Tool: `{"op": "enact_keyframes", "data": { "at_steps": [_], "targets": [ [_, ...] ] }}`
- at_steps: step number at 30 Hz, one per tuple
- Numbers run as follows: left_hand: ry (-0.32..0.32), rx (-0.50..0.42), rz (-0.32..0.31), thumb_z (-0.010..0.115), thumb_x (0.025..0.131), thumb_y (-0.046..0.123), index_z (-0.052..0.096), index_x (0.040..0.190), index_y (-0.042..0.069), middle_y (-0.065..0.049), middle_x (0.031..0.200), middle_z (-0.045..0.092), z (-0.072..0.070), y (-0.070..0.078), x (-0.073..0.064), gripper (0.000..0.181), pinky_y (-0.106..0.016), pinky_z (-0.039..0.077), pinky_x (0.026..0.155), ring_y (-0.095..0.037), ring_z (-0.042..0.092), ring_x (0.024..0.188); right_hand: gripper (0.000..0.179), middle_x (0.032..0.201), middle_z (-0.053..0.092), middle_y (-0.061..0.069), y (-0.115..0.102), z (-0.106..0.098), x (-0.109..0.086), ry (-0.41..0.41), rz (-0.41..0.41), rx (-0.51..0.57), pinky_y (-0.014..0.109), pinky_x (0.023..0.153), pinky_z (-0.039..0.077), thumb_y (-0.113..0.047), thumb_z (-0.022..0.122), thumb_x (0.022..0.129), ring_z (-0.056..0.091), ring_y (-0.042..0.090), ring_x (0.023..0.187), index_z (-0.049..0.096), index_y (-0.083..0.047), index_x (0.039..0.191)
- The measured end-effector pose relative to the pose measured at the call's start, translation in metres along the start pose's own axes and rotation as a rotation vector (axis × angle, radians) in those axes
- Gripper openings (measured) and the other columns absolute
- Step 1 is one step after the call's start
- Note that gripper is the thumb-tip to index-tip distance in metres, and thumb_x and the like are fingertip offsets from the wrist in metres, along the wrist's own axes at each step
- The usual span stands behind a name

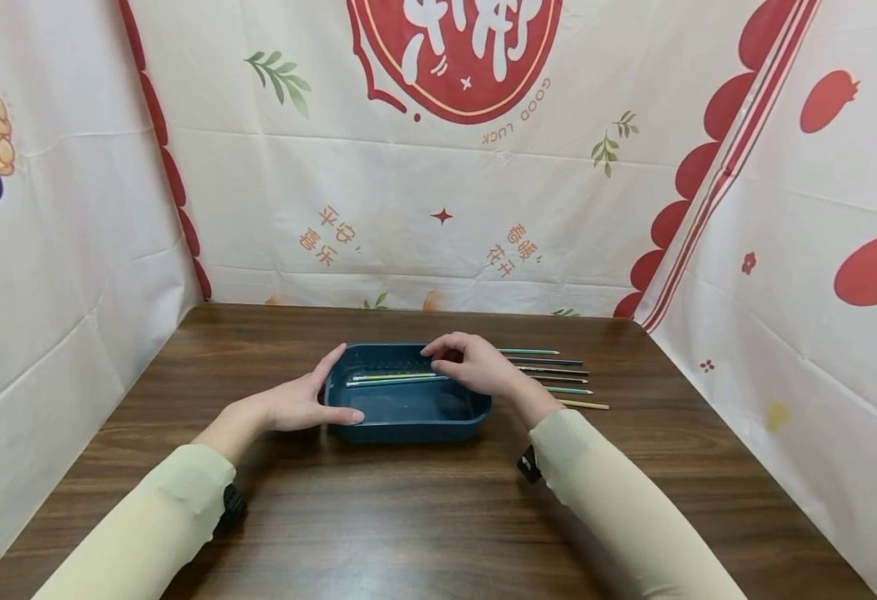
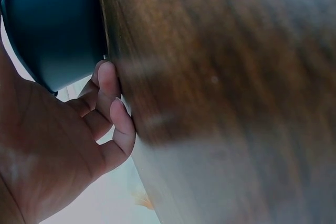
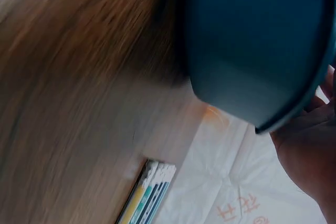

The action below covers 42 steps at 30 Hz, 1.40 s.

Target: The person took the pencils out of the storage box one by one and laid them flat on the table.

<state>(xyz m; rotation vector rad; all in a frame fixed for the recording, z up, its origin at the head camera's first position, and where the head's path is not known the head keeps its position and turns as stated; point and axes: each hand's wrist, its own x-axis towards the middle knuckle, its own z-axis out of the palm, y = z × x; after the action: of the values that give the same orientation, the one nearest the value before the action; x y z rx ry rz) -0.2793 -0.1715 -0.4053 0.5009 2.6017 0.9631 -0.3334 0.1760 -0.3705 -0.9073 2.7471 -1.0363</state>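
A dark blue rectangular tray [image 1: 408,432] sits on the table in the head view. My left hand [image 1: 299,402] holds its left end, thumb over the front rim and index finger at the far corner. In the left wrist view, that hand's other fingers [image 2: 123,121] bend beside the tray's end wall. Inside the tray, pencils [image 1: 393,380] lie lengthwise, their right ends hidden beneath my right hand [image 1: 476,364]. This hand hovers over the tray's right part, with a gap between thumb and index finger. Its wrist view shows the tray's outer wall [image 3: 257,45].
Several more pencils [image 1: 569,381] lie side by side on the table right of the tray, partly behind the right hand. The brown wooden table [image 1: 378,517] is bounded by printed white cloth [image 1: 423,200] at the back and sides.
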Motion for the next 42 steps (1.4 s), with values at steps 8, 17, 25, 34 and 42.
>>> {"op": "enact_keyframes", "data": {
  "at_steps": [8,17,25,34,42],
  "targets": [
    [-0.004,-0.011,-0.003,0.075,0.091,0.075,-0.014,0.176,0.031,-0.027,0.181,0.018,-0.001,0.000,0.000,0.131,-0.071,0.030,0.128,-0.050,0.034,0.161,0.023,0.113,0.074,0.004,-0.004,0.013,0.021,-0.026,0.016,-0.023,0.035,0.087,0.054,-0.019,0.069,0.109,0.063,0.017,0.095,0.079,-0.016,0.130],
    [-0.011,-0.025,-0.002,0.075,0.091,0.075,-0.015,0.176,0.032,-0.026,0.181,0.019,-0.001,0.003,0.000,0.131,-0.072,0.030,0.128,-0.049,0.035,0.160,0.023,0.119,0.078,0.004,0.002,0.023,0.031,0.002,0.055,-0.019,0.039,0.098,0.056,-0.017,0.069,0.109,0.067,0.017,0.103,0.080,-0.015,0.128],
    [-0.009,-0.035,-0.010,0.075,0.091,0.075,-0.014,0.176,0.032,-0.024,0.181,0.018,-0.001,0.003,-0.001,0.131,-0.073,0.028,0.128,-0.049,0.034,0.160,0.032,0.139,0.076,0.003,0.004,0.028,0.030,-0.166,0.027,-0.031,0.048,0.118,0.051,-0.014,0.067,0.109,0.067,0.023,0.130,0.075,-0.017,0.141],
    [-0.012,-0.034,-0.008,0.075,0.094,0.072,-0.015,0.176,0.033,-0.024,0.182,0.016,0.001,0.000,-0.002,0.127,-0.073,0.028,0.128,-0.050,0.034,0.161,0.039,0.150,0.070,0.003,0.006,0.031,0.034,-0.323,0.012,-0.092,0.049,0.126,0.045,-0.014,0.069,0.108,0.061,0.024,0.144,0.070,-0.018,0.147],
    [-0.007,-0.025,-0.002,0.075,0.092,0.074,-0.015,0.176,0.034,-0.024,0.182,0.015,0.001,-0.001,0.002,0.129,-0.073,0.028,0.129,-0.050,0.033,0.162,0.041,0.144,0.070,0.005,0.009,0.032,0.034,-0.333,-0.009,-0.135,0.047,0.119,0.050,-0.011,0.072,0.105,0.063,0.023,0.133,0.071,-0.019,0.146]
  ]
}}
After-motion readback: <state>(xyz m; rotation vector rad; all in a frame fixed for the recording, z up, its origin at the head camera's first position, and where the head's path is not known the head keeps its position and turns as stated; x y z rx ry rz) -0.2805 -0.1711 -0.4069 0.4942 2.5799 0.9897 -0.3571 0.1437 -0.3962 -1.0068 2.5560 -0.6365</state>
